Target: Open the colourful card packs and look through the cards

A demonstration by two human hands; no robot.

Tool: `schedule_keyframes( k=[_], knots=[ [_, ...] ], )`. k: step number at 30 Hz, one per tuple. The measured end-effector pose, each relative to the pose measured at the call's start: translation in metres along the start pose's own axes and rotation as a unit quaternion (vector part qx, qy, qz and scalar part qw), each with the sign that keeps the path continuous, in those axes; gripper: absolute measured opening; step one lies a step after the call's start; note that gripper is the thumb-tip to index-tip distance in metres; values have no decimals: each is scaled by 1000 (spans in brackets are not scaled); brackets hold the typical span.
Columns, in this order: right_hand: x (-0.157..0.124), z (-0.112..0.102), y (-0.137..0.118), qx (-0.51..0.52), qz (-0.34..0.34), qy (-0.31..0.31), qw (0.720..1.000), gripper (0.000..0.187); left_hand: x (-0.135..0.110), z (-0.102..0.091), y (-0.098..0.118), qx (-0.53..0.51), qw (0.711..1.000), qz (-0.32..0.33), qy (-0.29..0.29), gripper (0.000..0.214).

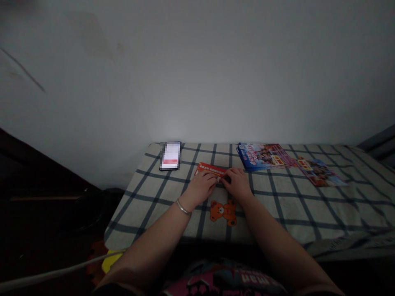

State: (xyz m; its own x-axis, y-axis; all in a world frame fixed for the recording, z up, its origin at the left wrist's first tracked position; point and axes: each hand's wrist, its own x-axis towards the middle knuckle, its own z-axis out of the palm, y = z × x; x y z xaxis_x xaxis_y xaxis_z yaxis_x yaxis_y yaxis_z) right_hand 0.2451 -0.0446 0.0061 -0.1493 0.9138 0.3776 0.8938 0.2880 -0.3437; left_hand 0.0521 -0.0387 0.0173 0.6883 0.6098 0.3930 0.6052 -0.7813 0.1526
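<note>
A red printed paper sheet (212,167) with a line of white characters lies on the checked tablecloth, its lower part hidden beneath both hands. My left hand (201,188) rests across its left side, fingers stretched out and pointing right; a silver bangle circles the wrist. From the right, my right hand (238,183) meets it with bent fingers and the thumb pinched at the sheet. The fingertips of both hands come close together, and a small pale spot shows between them. Just below the hands is a flat orange teddy bear figure (223,212); whether it is printed on the cloth I cannot tell.
A phone (170,156) with a lit screen leans or lies at the back left. Several colourful booklets (262,156) are stacked at the back right, with another one (321,172) beside them. The checked tablecloth (277,205) reaches the wall (216,82). A pale cable (61,271) crosses the lower left.
</note>
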Motion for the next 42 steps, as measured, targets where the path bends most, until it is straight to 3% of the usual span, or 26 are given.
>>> schedule_keyframes(
  k=[42],
  knots=[
    [3,7,5,-21,19,9,1000,11,-1,2,7,37,999,-9,-25,35]
  ],
)
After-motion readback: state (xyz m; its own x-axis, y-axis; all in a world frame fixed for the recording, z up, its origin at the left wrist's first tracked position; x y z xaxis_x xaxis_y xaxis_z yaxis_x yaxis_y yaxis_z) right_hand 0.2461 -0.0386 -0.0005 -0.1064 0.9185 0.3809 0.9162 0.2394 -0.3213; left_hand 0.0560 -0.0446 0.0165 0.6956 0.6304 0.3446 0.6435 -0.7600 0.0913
